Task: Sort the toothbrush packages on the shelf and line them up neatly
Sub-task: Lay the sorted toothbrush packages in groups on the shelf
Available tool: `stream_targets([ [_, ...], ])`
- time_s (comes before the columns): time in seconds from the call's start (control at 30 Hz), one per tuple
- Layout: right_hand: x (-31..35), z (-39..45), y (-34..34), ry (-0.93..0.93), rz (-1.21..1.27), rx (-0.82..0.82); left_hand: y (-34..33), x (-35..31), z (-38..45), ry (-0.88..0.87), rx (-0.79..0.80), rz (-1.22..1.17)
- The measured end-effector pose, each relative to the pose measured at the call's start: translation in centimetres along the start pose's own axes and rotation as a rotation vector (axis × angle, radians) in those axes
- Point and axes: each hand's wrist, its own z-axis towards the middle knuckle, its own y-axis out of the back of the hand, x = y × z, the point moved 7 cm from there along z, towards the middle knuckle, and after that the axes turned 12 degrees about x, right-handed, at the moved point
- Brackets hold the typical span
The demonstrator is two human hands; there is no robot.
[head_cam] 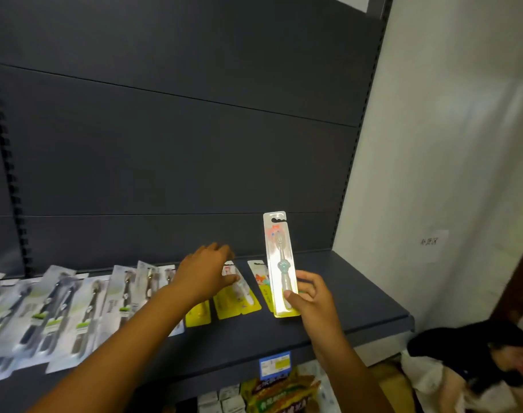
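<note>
— How far along is the sorting, from where you stand?

— Partway, I'd say. On the shelf [358, 296] the grey packs [57, 305] lie in a rough row out at 9 o'clock, overlapping and not square. The yellow packs [227, 305] sit at the middle, toward 3 o'clock of the grey ones, so the 2 kinds are already apart. Lining up is what's left.

— And the hands?

— The right hand [310, 296] holds 1 yellow pack upright, the held pack [279, 263], off the shelf, thumb across its lower front and fingers curled behind it. The left hand [208, 271] reaches over the yellow packs, fingers stretched forward and resting on or just above 1 of them; I cannot tell if they press it. Nothing is pinched there.

— Where would the held pack go?

— My guess: the bare stretch at 3 o'clock of the fox pack [261, 281], which lies just behind the held one. About 4 yellow packs are lying down; the left arm hides part of them.

— Any bins or boxes?

— None on this shelf. Below its front edge, at 6 o'clock, a price tag [275, 365] hangs, and under it a lower shelf holds snack bags [281, 394] and small white boxes [224, 397]. At 4 o'clock another person's dark hair [462, 344] shows.
</note>
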Motion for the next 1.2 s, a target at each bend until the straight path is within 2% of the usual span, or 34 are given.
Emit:
stream_targets([
  [0.37,-3.5,8.8,3.4,-0.059,-0.004,0.093,-0.8,0.8,7.3,0.089,-0.054,-0.040],
  [0.57,-6.9,11.5,0.9,-0.108,-0.028,0.227,-1.3,1.4,6.7,0.198,-0.048,-0.004],
  [0.77,-8.7,12.3,-1.6,-0.126,-0.197,0.364,-1.6,1.4,4.1,0.303,-0.058,-0.011],
  [0.83,-8.8,12.5,-2.0,-0.098,-0.308,0.377,-1.9,1.2,3.2,0.334,-0.065,-0.007],
  [1.07,-7.3,12.3,-2.5,0.130,-0.966,0.420,-3.1,0.0,0.3,0.413,-0.074,-0.002],
  [1.2,-7.8,11.9,-2.1,0.185,-1.154,0.485,-4.5,-0.8,0.0,0.447,-0.022,0.017],
])
